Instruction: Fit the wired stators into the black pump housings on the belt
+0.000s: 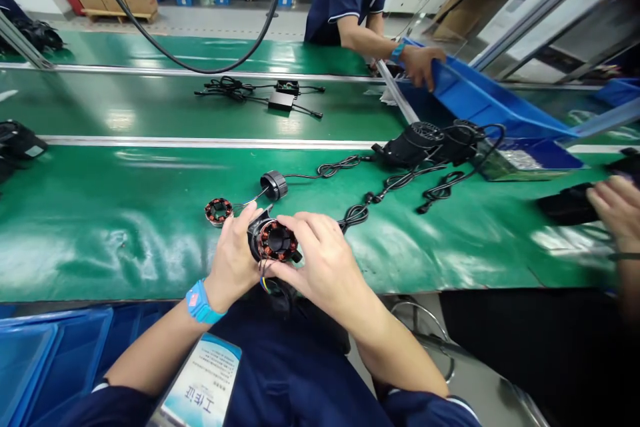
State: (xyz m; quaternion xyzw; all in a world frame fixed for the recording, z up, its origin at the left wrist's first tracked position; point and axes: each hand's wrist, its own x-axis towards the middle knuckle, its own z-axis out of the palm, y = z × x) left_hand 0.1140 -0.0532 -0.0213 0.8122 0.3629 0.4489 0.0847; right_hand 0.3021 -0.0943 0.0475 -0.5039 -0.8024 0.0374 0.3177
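Note:
My left hand (231, 257) is wrapped around a black motor housing (254, 240) held just above the front of the bench. At its open end sits a stator (289, 251), a ring with copper windings, which my right hand (327, 260) pinches between thumb and fingers. I cannot tell how deep the stator is in the housing. Thin coloured wires (264, 283) hang below it. Behind my left hand, a second stator (219, 211) lies on the green mat, wired to a round black cap (274, 185).
Black motor units (413, 145) with coiled cables lie to the right. Across the bench, a co-worker's hand (420, 65) holds a tilted blue bin (493, 97). Another person's hand (617, 203) is at the right edge. Black boxes with cables (281, 101) lie beyond the metal strip.

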